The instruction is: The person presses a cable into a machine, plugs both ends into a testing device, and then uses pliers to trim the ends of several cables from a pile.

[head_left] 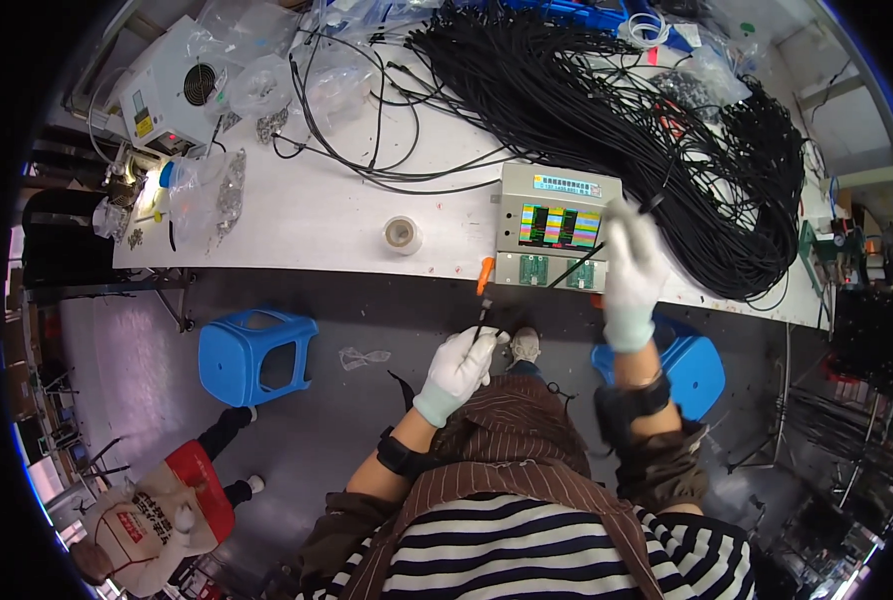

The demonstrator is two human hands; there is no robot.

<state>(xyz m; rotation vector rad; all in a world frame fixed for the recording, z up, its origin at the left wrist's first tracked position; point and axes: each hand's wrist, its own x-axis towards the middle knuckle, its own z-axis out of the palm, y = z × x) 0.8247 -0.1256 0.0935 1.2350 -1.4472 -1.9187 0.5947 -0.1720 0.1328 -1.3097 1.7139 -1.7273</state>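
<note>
Where hands grip, cable (577,268) runs thin, black.

White knit gloves cover the left hand (458,368) and right hand (634,268), black cables (667,130) heap on the white worktable (317,215), a grey tester box (559,226) shows a multicoloured striped screen, and blue plastic stools (257,355) stand on the dark floor.
</note>
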